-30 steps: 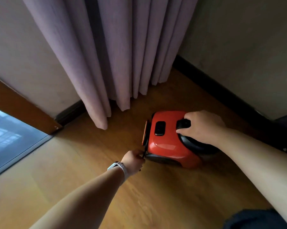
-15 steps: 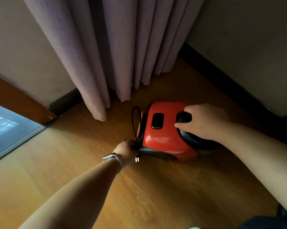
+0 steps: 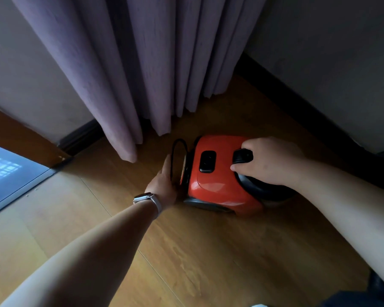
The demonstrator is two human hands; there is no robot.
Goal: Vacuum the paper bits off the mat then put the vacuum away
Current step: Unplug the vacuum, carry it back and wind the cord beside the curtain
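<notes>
A small red canister vacuum (image 3: 217,180) with black buttons sits on the wooden floor near the room's corner. My right hand (image 3: 268,162) grips its black handle from the right, thumb by a black button. My left hand (image 3: 164,180), with a watch on the wrist, lies with straight fingers against the vacuum's left end, touching a black cord loop (image 3: 177,149) that sticks out there. No mat or paper bits are in view.
A mauve curtain (image 3: 142,74) hangs to the floor just behind the vacuum. Grey walls with dark skirting (image 3: 308,116) meet in the corner at the back right. A glass door or window with a wooden frame (image 3: 16,138) lies at the left.
My left hand was curled at the vacuum's lower left end; now it has moved up with fingers straight beside the cord loop. The view has shifted slightly; my right hand stays on the handle.
</notes>
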